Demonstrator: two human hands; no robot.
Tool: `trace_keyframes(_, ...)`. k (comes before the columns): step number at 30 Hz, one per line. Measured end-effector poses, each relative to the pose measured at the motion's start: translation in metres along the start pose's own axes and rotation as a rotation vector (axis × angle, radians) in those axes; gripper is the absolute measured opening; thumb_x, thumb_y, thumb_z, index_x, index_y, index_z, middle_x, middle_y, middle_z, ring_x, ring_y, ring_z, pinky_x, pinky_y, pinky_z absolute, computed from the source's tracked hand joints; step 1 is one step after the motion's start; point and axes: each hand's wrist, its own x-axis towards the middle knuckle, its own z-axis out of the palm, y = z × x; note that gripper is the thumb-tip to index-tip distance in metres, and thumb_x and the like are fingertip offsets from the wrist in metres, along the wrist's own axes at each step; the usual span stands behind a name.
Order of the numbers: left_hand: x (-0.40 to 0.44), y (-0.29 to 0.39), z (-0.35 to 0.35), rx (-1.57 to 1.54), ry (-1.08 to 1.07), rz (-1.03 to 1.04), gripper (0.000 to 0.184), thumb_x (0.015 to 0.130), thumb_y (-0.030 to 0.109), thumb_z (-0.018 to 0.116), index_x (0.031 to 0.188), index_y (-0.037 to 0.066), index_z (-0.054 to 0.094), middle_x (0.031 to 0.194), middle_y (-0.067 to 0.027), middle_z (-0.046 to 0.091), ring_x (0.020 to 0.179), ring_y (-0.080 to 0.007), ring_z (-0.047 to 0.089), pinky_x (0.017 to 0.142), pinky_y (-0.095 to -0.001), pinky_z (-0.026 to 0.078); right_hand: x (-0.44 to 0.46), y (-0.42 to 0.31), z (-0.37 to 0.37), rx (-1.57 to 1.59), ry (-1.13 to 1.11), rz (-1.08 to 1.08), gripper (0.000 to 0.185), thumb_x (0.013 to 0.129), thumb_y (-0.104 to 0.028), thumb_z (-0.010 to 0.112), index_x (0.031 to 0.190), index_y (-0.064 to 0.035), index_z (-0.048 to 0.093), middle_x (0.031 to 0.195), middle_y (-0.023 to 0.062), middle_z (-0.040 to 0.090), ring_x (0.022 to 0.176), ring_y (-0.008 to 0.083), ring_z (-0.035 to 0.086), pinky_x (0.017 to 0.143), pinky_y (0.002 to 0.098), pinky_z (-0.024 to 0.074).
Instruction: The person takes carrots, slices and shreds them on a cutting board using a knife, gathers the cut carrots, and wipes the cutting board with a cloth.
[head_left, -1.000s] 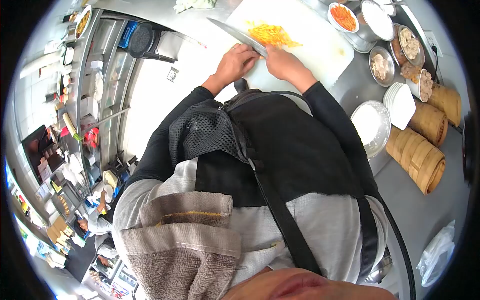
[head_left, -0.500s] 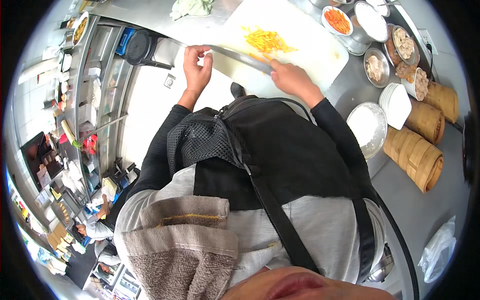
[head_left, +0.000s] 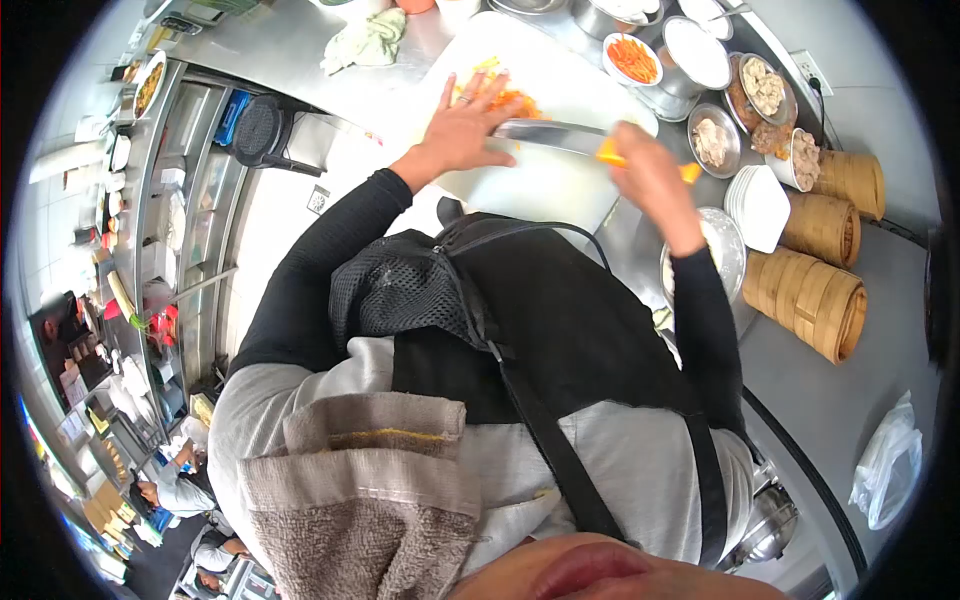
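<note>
Over the white cutting board (head_left: 545, 65), my left hand (head_left: 462, 130) is spread flat with its fingers apart, resting on or just above a heap of orange-yellow strips (head_left: 522, 104). Part of the heap is hidden under the fingers. My right hand (head_left: 650, 180) is closed around the yellow handle of a knife (head_left: 560, 136). The long blade points left across the board, its tip close to my left hand and the strips.
A bowl of orange shreds (head_left: 632, 60), metal bowls and stacked white plates (head_left: 757, 208) stand to the right. Bamboo steamers (head_left: 805, 300) lie beyond them. A pale green cloth (head_left: 362, 42) sits at upper left. Other people work at lower left.
My left hand has left the knife's tip end and moved right onto the strips, fingers spreading. My right hand has drawn the knife to the right. The strips now look more bunched.
</note>
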Motion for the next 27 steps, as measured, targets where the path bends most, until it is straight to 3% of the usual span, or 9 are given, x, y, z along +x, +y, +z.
trace_keyframes(2, -0.009, -0.028, 0.016, -0.032, 0.055, -0.085, 0.113, 0.068, 0.073, 0.074, 0.158, 0.021, 0.031, 0.165, -0.0165, 0.02, 0.153, -0.0381, 0.016, 0.123, -0.0569, 0.01, -0.029, 0.014, -0.048, -0.097, -0.102, 0.115, 0.025, 0.078, -0.005, 0.067, 0.099, -0.0029, 0.053, 0.094, 0.0221, 0.062, 0.093, 0.0431, 0.063, 0.079, 0.0499, 0.0506)
trace_keyframes(5, 0.013, -0.055, 0.05, -0.363, 0.25, -0.002, 0.109, 0.066, 0.075, 0.074, 0.153, 0.02, 0.04, 0.162, -0.0173, 0.028, 0.151, -0.0384, 0.021, 0.123, -0.0496, 0.015, -0.054, 0.015, -0.101, -0.022, 0.018, 0.297, 0.03, 0.076, 0.0, 0.07, 0.097, -0.0045, 0.049, 0.089, 0.0215, 0.063, 0.086, 0.0438, 0.063, 0.073, 0.0473, 0.05)
trace_keyframes(8, 0.049, -0.025, 0.046, -0.217, 0.243, 0.206, 0.082, 0.076, 0.064, 0.073, 0.14, 0.017, 0.054, 0.146, -0.0159, 0.046, 0.142, -0.0361, 0.036, 0.119, -0.0452, 0.027, -0.061, 0.018, -0.114, 0.002, 0.148, 0.331, 0.032, 0.078, 0.0, 0.072, 0.095, -0.0053, 0.046, 0.081, 0.0208, 0.061, 0.076, 0.0439, 0.062, 0.068, 0.0428, 0.0507)
trace_keyframes(11, 0.05, -0.012, 0.044, -0.268, 0.009, 0.174, 0.044, 0.087, 0.046, 0.07, 0.118, 0.015, 0.065, 0.125, -0.0109, 0.057, 0.128, -0.0301, 0.049, 0.11, -0.043, 0.038, -0.061, 0.016, -0.098, 0.102, 0.187, 0.442, 0.031, 0.08, -0.002, 0.073, 0.096, -0.0051, 0.046, 0.08, 0.0209, 0.061, 0.072, 0.0409, 0.062, 0.067, 0.0408, 0.0509)
trace_keyframes(12, 0.049, -0.013, 0.048, -0.198, 0.147, 0.242, 0.023, 0.092, 0.032, 0.065, 0.105, 0.014, 0.066, 0.11, -0.0054, 0.059, 0.107, -0.0252, 0.059, 0.094, -0.0405, 0.049, -0.062, 0.016, -0.089, 0.132, 0.231, 0.399, 0.03, 0.082, -0.004, 0.074, 0.096, -0.0045, 0.047, 0.08, 0.0193, 0.062, 0.069, 0.0339, 0.061, 0.066, 0.0377, 0.0512)
trace_keyframes(18, 0.075, -0.035, 0.058, -0.194, 0.112, 0.177, 0.019, 0.091, 0.027, 0.07, 0.103, 0.012, 0.067, 0.091, -0.0053, 0.063, 0.077, -0.0248, 0.063, 0.074, -0.0378, 0.054, -0.073, 0.017, -0.061, 0.333, 0.227, 0.44, 0.029, 0.081, -0.004, 0.075, 0.096, -0.0035, 0.05, 0.077, 0.0139, 0.061, 0.068, 0.0214, 0.061, 0.066, 0.0337, 0.0508)
trace_keyframes(21, 0.081, -0.038, 0.035, -0.804, 0.06, -0.175, 0.018, 0.093, 0.024, 0.069, 0.099, 0.008, 0.065, 0.081, -0.0026, 0.059, 0.074, -0.0192, 0.062, 0.074, -0.0331, 0.053, -0.071, 0.017, -0.06, 0.379, 0.22, 0.484, 0.028, 0.081, -0.002, 0.074, 0.095, -0.0035, 0.05, 0.074, 0.0106, 0.059, 0.065, 0.0183, 0.057, 0.063, 0.0319, 0.0489)
trace_keyframes(22, 0.082, -0.042, 0.03, -1.116, -0.049, -0.389, 0.021, 0.095, 0.027, 0.068, 0.097, 0.006, 0.063, 0.08, 0.001, 0.056, 0.068, -0.0106, 0.056, 0.063, -0.0259, 0.05, -0.07, 0.017, -0.061, 0.389, 0.211, 0.498, 0.028, 0.081, -0.002, 0.074, 0.095, -0.0034, 0.05, 0.073, 0.0093, 0.058, 0.063, 0.0172, 0.056, 0.062, 0.0312, 0.0482)
trace_keyframes(27, 0.055, -0.039, -0.005, -1.929, 0.064, -0.564, 0.017, 0.097, 0.025, 0.065, 0.099, 0.01, 0.058, 0.077, 0.0034, 0.052, 0.058, -0.0033, 0.043, 0.048, -0.0176, 0.037, -0.05, 0.03, -0.057, 0.413, 0.203, 0.395, 0.027, 0.083, -0.002, 0.073, 0.095, -0.0038, 0.049, 0.076, 0.0019, 0.052, 0.067, 0.0114, 0.05, 0.064, 0.0276, 0.0455)
